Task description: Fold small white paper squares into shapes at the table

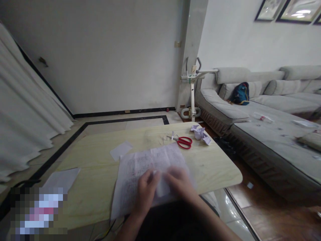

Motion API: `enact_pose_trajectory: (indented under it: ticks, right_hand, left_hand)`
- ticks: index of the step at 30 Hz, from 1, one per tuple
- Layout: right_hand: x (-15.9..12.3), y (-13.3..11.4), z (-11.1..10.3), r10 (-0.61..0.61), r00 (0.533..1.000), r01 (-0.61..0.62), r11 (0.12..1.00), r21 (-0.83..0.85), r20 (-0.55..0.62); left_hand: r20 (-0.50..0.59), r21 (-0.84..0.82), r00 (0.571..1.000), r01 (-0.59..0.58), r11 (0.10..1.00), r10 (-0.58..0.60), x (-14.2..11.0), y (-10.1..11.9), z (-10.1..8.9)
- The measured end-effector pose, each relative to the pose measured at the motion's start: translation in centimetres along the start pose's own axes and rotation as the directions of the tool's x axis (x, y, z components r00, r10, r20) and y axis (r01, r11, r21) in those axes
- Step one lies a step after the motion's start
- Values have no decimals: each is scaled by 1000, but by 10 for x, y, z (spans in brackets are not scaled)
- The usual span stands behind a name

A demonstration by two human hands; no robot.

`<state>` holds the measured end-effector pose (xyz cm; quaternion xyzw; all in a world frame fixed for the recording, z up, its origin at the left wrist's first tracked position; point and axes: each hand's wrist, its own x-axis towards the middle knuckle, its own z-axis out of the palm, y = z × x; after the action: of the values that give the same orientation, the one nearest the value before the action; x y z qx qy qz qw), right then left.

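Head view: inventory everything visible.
Table: 1, pale, centre
Large sheet: 1, whitish, table's near edge
Paper piece: 1, white, over large sheet
Small sheet: 1, white, beside large sheet
Left paper: 1, white, table's left
Scissors: 1, red handles, table's far side
Folded paper: uncounted, pale, beside scissors
Paper scraps: several, white, by scissors
Curtain: 1, white, left
Exercise machine: 1, white, behind table
Sofa: 1, grey, right
Bag: 1, blue, sofa
Pictures: 3, black frames, upper right
Left hand: 1, bare, at paper piece
Right hand: 1, bare, opposite left
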<state>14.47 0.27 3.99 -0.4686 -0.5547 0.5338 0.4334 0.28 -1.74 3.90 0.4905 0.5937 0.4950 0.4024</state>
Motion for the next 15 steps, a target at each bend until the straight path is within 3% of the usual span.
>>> enact_pose_trajectory:
  ticks: [15]
  right_hand:
    - [-2,0,-1,25,1000,-25,996,86,4]
  left_hand:
    - [-23,-49,1000,-5,999,4,-2,4,-1]
